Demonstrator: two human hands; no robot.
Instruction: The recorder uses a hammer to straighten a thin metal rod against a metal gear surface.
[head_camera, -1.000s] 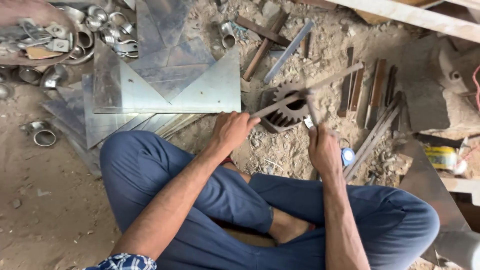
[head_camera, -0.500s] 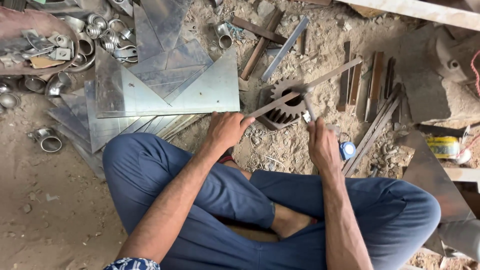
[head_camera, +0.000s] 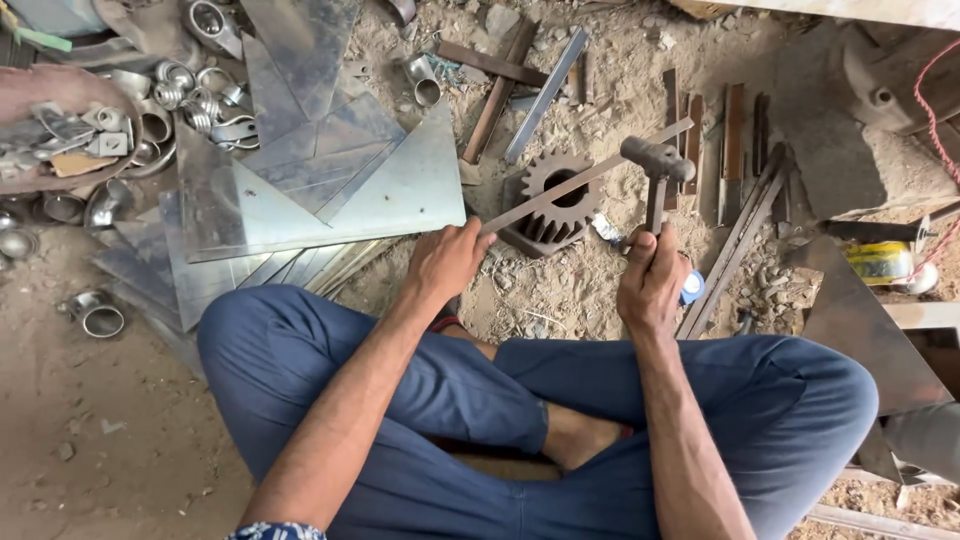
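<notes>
Head view: we see the left hand (head_camera: 447, 262) clamped on the near end of a long flat metal strip (head_camera: 585, 179); the strip runs toward two o'clock across a toothed gear (head_camera: 560, 197) on the sandy ground; the right hand (head_camera: 651, 280) is closed around the handle of a hammer (head_camera: 657, 162), its head just above the strip; triangular metal sheets (head_camera: 330, 190) lie at ten o'clock.

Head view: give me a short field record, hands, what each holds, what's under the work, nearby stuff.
left hand: grips near end of flat metal strip
right hand: holds hammer, head raised above strip
support: strip lies across gear wheel on dirt floor
nearby left: sheet metal offcuts, metal rings
nearby right: flat bars
posture: seated cross-legged
</notes>
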